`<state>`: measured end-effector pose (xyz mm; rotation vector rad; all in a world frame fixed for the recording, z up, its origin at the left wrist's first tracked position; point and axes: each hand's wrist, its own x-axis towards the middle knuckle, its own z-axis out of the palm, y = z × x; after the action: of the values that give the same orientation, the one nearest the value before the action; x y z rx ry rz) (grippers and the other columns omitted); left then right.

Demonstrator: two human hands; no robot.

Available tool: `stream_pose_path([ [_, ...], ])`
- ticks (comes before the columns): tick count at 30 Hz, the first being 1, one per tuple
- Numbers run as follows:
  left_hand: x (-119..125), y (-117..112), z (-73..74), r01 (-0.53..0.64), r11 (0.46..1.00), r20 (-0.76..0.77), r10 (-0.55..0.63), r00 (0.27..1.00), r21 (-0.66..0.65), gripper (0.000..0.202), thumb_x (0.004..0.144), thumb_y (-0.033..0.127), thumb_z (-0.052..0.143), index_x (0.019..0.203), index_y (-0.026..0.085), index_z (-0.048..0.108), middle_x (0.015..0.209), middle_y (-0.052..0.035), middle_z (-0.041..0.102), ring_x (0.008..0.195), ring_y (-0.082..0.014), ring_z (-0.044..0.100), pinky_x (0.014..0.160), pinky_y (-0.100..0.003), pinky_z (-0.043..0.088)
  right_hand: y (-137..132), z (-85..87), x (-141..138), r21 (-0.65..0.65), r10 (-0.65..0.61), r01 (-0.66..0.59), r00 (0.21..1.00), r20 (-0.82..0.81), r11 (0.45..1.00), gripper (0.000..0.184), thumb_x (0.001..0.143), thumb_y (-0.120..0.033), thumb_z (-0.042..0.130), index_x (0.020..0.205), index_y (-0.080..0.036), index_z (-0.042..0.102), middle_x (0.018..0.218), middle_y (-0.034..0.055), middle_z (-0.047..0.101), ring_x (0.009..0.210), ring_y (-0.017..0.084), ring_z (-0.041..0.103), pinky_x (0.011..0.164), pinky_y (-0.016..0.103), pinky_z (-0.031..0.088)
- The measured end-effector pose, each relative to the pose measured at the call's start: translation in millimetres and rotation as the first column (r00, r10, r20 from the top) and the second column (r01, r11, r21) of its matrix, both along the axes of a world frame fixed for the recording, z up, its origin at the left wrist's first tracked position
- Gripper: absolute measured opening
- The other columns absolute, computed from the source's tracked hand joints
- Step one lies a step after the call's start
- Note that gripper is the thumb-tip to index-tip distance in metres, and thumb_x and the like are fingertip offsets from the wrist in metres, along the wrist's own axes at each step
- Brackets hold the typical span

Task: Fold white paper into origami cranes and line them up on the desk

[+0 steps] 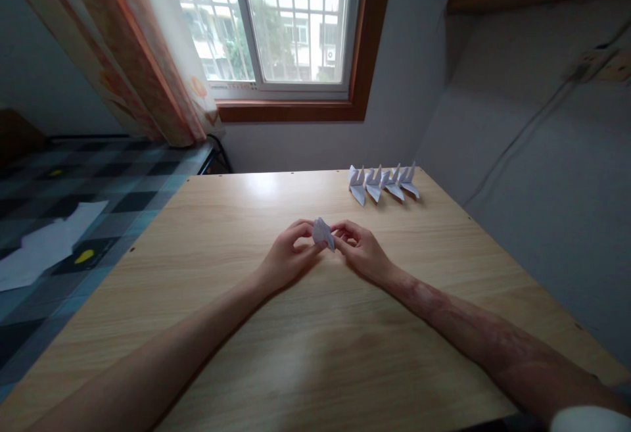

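A small folded white paper piece (323, 233), like an origami crane, is held over the middle of the wooden table. My left hand (294, 246) pinches its left side between thumb and fingers. On the other side, my right hand (361, 246) grips the right edge with thumb and curled fingertips. The fingers partly cover the paper, so its exact folds are hard to make out. Farther back on the right stands a row of several white paper cranes (373, 184), their wings spread and points upright.
The light wooden table (236, 353) reaches toward a window (296, 24) and the wall. On the left, a bed with a checked cover (133, 182) holds white paper sheets (49, 244). A cable (522, 129) runs down the right wall from a socket.
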<state>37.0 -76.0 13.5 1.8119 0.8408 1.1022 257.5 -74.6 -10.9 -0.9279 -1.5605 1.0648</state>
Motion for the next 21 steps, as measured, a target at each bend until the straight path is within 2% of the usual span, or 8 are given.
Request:
stream_pose_path([
  [4, 0.9, -2.1, -0.8, 0.031, 0.997, 0.023, -0.029, 0.999, -0.076, 0.022, 0.101, 0.041, 0.077, 0.106, 0.019, 0.076, 0.117, -0.0095, 0.077, 0.115, -0.0249, 0.071, 0.097, -0.038, 0.065, -2.3, 0.6, -1.1, 0.027, -0.055, 0.054, 0.998, 0.022, 0.998, 0.026, 0.094, -0.046, 0.080, 0.104, -0.022, 0.085, 0.090, 0.0048, 0.078, 0.075, 0.018, 0.063, 0.064, 0.028, 0.052],
  [7, 1.5, -2.4, -2.8, 0.006, 0.997, 0.022, -0.004, 1.000, -0.078, 0.025, 0.100, 0.043, 0.077, 0.103, 0.018, 0.075, 0.109, -0.0080, 0.078, 0.110, -0.0246, 0.073, 0.098, -0.040, 0.065, -3.2, -1.3, -0.7, 0.068, -0.110, 0.107, 0.992, 0.054, 0.992, 0.024, 0.094, -0.043, 0.081, 0.104, -0.022, 0.086, 0.090, 0.0059, 0.080, 0.072, 0.017, 0.064, 0.063, 0.028, 0.052],
  [11, 1.0, -0.2, -4.5, -0.074, 0.995, -0.002, 0.074, 0.997, -0.059, 0.028, 0.097, 0.045, 0.080, 0.099, 0.018, 0.074, 0.103, -0.0074, 0.077, 0.104, -0.0247, 0.073, 0.086, -0.036, 0.066, -4.1, 1.2, 1.5, 0.140, -0.166, 0.153, 0.982, 0.090, 0.978, 0.021, 0.096, -0.042, 0.079, 0.097, -0.021, 0.082, 0.090, 0.0053, 0.076, 0.074, 0.018, 0.063, 0.061, 0.027, 0.051],
  [14, 0.6, 2.4, -4.6, -0.151, 0.988, -0.019, 0.150, 0.988, -0.027, 0.030, 0.094, 0.045, 0.084, 0.093, 0.018, 0.070, 0.094, -0.0043, 0.075, 0.093, -0.0211, 0.072, 0.076, -0.030, 0.061, -5.8, 7.9, 2.4, 0.181, -0.111, 0.088, 0.987, 0.116, 0.979, 0.025, 0.102, -0.044, 0.072, 0.093, -0.021, 0.077, 0.096, 0.0063, 0.074, 0.086, 0.020, 0.066, 0.070, 0.028, 0.055],
  [16, 0.8, 4.0, -4.7, -0.171, 0.985, -0.008, 0.171, 0.985, -0.007, 0.031, 0.092, 0.043, 0.087, 0.092, 0.018, 0.067, 0.090, -0.0023, 0.074, 0.085, -0.0181, 0.071, 0.077, -0.030, 0.059, -7.1, 10.7, 1.8, 0.144, -0.034, 0.016, 0.992, 0.124, 0.989, 0.024, 0.102, -0.044, 0.072, 0.098, -0.021, 0.077, 0.097, 0.0059, 0.074, 0.087, 0.019, 0.067, 0.074, 0.029, 0.056],
  [18, 1.2, 5.2, -5.2, -0.153, 0.988, 0.031, 0.154, 0.988, -0.018, 0.034, 0.089, 0.041, 0.090, 0.095, 0.018, 0.065, 0.090, -0.0020, 0.074, 0.084, -0.0170, 0.071, 0.080, -0.030, 0.059, -7.6, 9.9, 0.6, 0.094, 0.000, -0.012, 0.992, 0.122, 0.996, 0.023, 0.101, -0.044, 0.075, 0.104, -0.022, 0.077, 0.098, 0.0053, 0.076, 0.085, 0.019, 0.068, 0.073, 0.029, 0.056],
  [21, 2.1, 5.9, -6.1, -0.081, 0.993, 0.102, 0.090, 0.991, -0.089, 0.039, 0.086, 0.039, 0.093, 0.101, 0.019, 0.064, 0.088, -0.0008, 0.074, 0.084, -0.0165, 0.072, 0.080, -0.030, 0.058, -6.5, 4.2, -0.6, 0.076, -0.040, 0.033, 0.994, 0.099, 0.997, 0.022, 0.099, -0.041, 0.077, 0.112, -0.023, 0.076, 0.092, 0.0032, 0.076, 0.084, 0.020, 0.069, 0.068, 0.027, 0.053],
])
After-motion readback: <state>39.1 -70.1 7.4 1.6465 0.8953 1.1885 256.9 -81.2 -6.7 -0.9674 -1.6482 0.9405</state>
